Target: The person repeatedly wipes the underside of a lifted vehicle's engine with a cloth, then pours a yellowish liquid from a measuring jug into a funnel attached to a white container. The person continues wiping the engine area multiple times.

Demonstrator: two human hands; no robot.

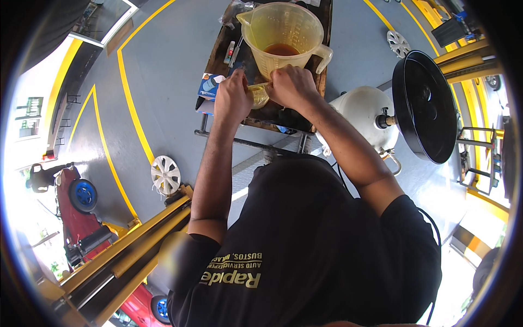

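My left hand (233, 99) and my right hand (294, 86) meet over a dark work cart (217, 57). Both grip a small yellowish translucent container (259, 96) held between them. Directly behind the hands stands a large translucent measuring jug (283, 24) with a handle on its right side and amber liquid (281, 49) at its bottom. The right hand's knuckles sit against the jug's base. What the small container holds is hidden by my fingers.
A blue box (209, 87) lies on the cart's left edge. At the right, a white drain tank (364, 111) carries a black round pan (425, 106). Hubcaps (165, 174) (397, 43) lie on the grey floor. Yellow lift arms (131, 245) and a red car (73, 215) are lower left.
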